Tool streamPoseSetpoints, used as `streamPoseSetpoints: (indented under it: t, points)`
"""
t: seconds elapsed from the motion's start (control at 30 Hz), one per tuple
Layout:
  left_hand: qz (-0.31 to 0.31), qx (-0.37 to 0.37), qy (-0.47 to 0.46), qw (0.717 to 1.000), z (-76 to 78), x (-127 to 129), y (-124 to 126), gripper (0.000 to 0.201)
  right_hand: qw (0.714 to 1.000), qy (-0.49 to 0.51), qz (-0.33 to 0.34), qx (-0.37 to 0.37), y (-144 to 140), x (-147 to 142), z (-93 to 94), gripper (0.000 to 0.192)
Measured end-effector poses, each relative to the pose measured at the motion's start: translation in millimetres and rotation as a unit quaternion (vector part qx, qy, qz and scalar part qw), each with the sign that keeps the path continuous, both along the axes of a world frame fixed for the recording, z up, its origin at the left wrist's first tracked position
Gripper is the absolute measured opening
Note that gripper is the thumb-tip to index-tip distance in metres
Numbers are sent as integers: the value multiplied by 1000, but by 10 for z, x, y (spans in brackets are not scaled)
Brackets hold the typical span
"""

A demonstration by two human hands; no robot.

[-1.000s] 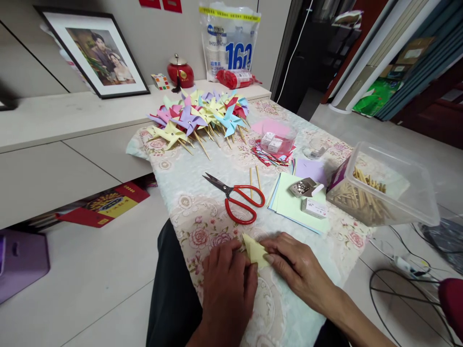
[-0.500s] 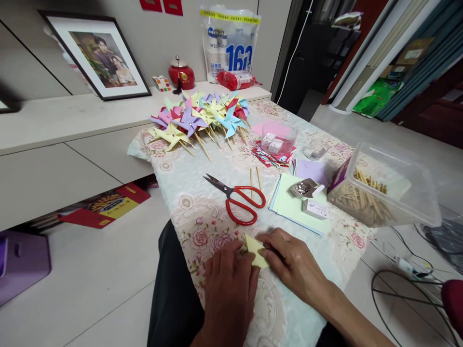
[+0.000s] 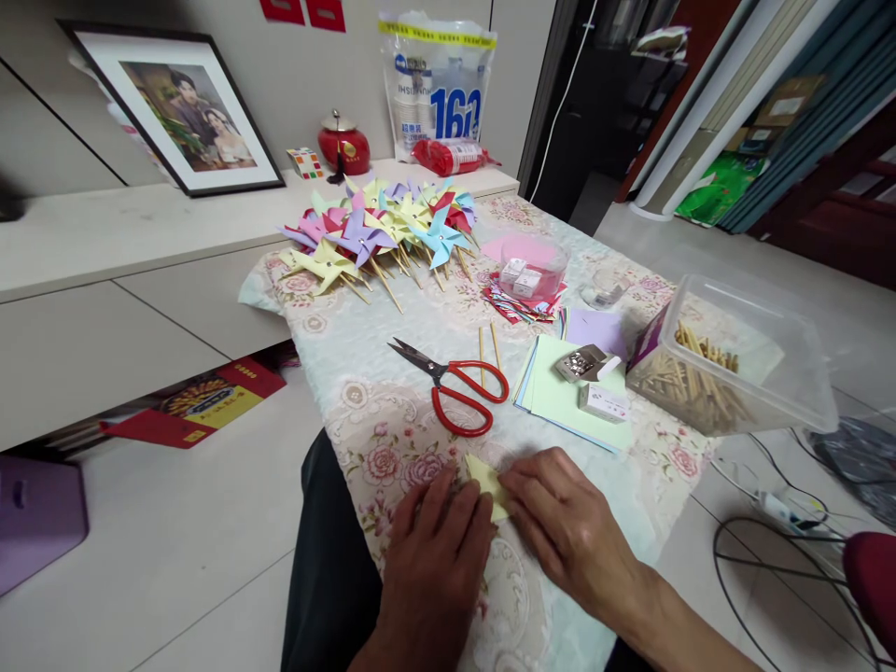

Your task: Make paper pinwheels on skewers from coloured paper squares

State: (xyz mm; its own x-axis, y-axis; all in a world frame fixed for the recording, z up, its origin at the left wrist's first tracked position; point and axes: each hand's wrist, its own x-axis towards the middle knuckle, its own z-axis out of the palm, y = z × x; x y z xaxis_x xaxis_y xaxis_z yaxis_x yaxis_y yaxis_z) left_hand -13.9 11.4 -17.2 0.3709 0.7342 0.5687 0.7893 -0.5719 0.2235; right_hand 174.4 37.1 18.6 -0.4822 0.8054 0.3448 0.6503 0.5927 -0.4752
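Note:
A small folded yellow paper lies on the flowered tablecloth at the near edge. My left hand presses on its left side with flat fingers. My right hand presses on its right side, fingertips on the fold. Both hands cover most of the paper. Red-handled scissors lie shut just beyond the hands, with two thin wooden sticks beside them.
A heap of finished paper pinwheels lies at the far end. To the right are a stack of coloured paper sheets with small boxes on it, a clear tub of wooden sticks, and a small clear box. Cables lie on the floor right.
Both hands have slid closer together over the yellow paper, covering more of it. The view has shifted slightly.

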Motion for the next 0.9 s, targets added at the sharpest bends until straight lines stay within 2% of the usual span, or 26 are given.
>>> streamPoseSetpoints:
  t: [0.2, 0.4, 0.53, 0.7, 0.8, 0.9]
  points:
    - [-60, 27, 22, 998, 40, -73, 141, 18, 981, -142, 49, 123, -161, 100, -13, 24]
    - [-54, 58, -4, 997, 38, -36, 248, 16, 968, -145, 82, 189, -2, 77, 37, 28]
    - [-45, 53, -42, 997, 115, -7, 306, 10, 978, -113, 55, 168, 63, 54, 19, 23]
    - [-44, -65, -110, 991, 225, -77, 358, 24, 993, -62, 1, 105, 109, 105, -23, 15]
    - [-66, -104, -110, 986, 201, -123, 371, 28, 994, -54, 6, 93, 121, 130, -37, 15]
    - [-74, -109, -105, 986, 141, -130, 377, 34, 995, -42, 19, 91, 113, 135, -35, 16]
